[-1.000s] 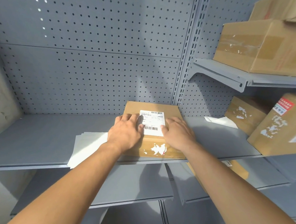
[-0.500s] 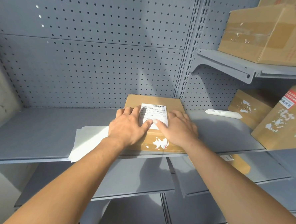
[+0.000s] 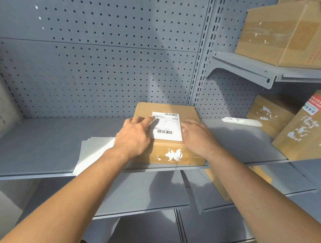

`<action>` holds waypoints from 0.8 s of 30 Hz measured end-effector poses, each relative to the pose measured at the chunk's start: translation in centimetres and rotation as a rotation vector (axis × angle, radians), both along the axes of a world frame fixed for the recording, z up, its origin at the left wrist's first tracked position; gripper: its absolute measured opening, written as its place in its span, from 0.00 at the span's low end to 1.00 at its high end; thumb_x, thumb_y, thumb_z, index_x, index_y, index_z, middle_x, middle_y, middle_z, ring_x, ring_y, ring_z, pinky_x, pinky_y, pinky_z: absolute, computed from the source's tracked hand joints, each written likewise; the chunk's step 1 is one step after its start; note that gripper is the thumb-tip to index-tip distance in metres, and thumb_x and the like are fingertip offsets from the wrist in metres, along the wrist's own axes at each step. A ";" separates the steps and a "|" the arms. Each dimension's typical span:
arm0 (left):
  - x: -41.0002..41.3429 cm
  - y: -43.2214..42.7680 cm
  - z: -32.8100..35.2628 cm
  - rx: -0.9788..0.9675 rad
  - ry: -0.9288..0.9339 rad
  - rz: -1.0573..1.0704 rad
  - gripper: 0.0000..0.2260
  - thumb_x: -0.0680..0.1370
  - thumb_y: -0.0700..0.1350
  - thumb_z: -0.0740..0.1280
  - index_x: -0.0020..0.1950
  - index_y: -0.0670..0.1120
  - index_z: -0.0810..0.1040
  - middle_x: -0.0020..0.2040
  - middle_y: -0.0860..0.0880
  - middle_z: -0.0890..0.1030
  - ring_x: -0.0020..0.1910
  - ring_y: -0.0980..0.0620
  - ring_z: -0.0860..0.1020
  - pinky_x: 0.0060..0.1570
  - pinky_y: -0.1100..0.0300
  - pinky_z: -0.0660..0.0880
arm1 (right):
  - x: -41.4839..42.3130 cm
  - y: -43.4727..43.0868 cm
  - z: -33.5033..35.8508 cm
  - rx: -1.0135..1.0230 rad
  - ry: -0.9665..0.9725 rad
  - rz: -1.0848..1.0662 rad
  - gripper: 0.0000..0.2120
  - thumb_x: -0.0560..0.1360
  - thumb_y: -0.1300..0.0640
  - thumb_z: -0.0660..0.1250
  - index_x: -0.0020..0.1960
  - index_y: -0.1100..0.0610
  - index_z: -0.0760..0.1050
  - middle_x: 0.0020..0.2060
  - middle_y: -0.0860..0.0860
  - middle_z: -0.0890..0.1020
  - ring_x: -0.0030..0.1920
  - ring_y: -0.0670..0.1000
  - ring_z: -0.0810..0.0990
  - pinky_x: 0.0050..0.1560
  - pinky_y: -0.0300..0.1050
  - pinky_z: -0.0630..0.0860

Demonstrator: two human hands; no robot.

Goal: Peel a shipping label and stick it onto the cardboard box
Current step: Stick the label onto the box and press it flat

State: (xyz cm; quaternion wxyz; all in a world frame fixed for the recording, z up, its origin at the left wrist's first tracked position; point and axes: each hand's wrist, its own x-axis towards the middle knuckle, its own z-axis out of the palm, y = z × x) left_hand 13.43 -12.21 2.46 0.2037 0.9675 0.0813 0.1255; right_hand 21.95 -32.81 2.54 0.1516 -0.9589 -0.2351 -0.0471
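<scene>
At frame centre, my left hand point(image 3: 134, 136) and right hand point(image 3: 198, 136), open and flat, should press the white barcoded shipping label point(image 3: 166, 126) outward across the brown cardboard box point(image 3: 172, 152), clearing bubbles.

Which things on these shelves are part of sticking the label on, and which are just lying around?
Part of the job: cardboard box, shipping label on its top, left hand, right hand, white sheets beside the box.

Lying about: white wrapped packet, other boxes on the right-hand shelves.
</scene>
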 end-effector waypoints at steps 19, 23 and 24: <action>3.1 -0.5 1.7 0.110 0.047 0.184 0.31 0.78 0.68 0.62 0.75 0.52 0.68 0.66 0.43 0.73 0.69 0.40 0.66 0.51 0.46 0.76 | 1.0 2.3 1.2 0.047 0.015 -0.260 0.24 0.76 0.35 0.61 0.65 0.47 0.75 0.65 0.51 0.74 0.65 0.58 0.68 0.63 0.63 0.71; 3.1 -0.3 1.2 0.012 -0.027 0.163 0.23 0.82 0.58 0.61 0.75 0.52 0.70 0.67 0.44 0.75 0.68 0.40 0.66 0.48 0.46 0.74 | 0.7 1.9 0.9 0.087 -0.030 -0.246 0.16 0.81 0.49 0.58 0.65 0.46 0.77 0.62 0.52 0.76 0.61 0.57 0.70 0.63 0.63 0.71; 3.2 -0.2 1.1 -0.004 -0.038 0.153 0.22 0.83 0.57 0.60 0.76 0.51 0.69 0.69 0.44 0.74 0.70 0.40 0.65 0.52 0.45 0.75 | 0.6 1.8 0.8 0.089 -0.035 -0.241 0.16 0.81 0.51 0.58 0.65 0.46 0.77 0.62 0.52 0.76 0.61 0.57 0.70 0.63 0.63 0.71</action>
